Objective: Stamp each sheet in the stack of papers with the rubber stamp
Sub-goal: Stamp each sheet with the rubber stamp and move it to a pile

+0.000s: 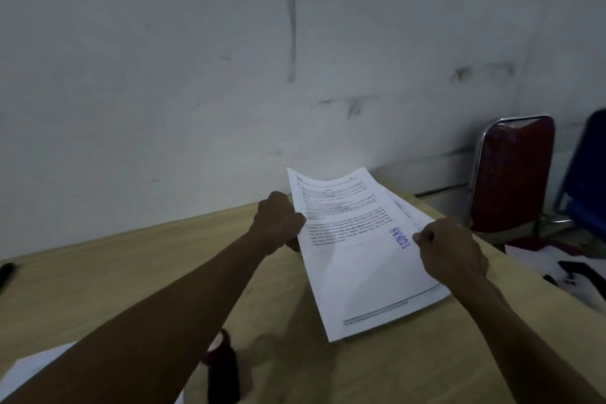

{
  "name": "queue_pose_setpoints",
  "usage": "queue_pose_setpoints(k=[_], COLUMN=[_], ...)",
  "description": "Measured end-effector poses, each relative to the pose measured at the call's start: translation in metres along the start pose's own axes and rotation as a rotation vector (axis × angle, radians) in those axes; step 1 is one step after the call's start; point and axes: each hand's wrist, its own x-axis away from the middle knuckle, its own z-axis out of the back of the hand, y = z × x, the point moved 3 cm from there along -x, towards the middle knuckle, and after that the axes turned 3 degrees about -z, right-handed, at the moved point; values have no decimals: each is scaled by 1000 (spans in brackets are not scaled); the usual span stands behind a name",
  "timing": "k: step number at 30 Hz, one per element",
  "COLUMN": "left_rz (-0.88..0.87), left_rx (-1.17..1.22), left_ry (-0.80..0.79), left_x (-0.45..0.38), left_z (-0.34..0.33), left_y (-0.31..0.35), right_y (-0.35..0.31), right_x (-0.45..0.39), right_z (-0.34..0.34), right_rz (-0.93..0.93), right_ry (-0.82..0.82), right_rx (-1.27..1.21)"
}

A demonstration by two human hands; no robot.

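Both my hands hold a thin stack of printed white sheets (357, 259) lifted above the wooden table (131, 272). My left hand (278, 223) grips the stack's left edge. My right hand (449, 249) pinches its right edge. The top sheet carries a blue stamped word beside my right thumb. A second sheet peeks out behind at the upper right. The dark rubber stamp (223, 371) stands upright on the table near the bottom centre, partly hidden under my left forearm.
Another white sheet (29, 371) lies at the table's bottom left. A dark object (5, 272) sits at the left edge. A red chair (511, 177) and a blue chair (587, 174) stand to the right, near papers and a black item (577, 272). A grey wall rises behind.
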Motion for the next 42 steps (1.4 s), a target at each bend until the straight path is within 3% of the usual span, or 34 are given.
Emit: queue_pose_setpoints(k=[3, 19, 34, 42], left_rz=[55, 106, 180, 275], left_rx=[-23, -58, -77, -26], left_ry=[-76, -14, -6, -23], left_x=[-30, -155, -149, -145], left_z=[-29, -101, -113, -116], left_y=[2, -23, -10, 0], right_y=[6, 17, 22, 17], right_x=[-34, -157, -162, -158], right_z=[-19, -70, -74, -65], right_rz=[9, 54, 44, 81], right_ry=[-31, -29, -19, -96], right_rx=[26, 135, 138, 171])
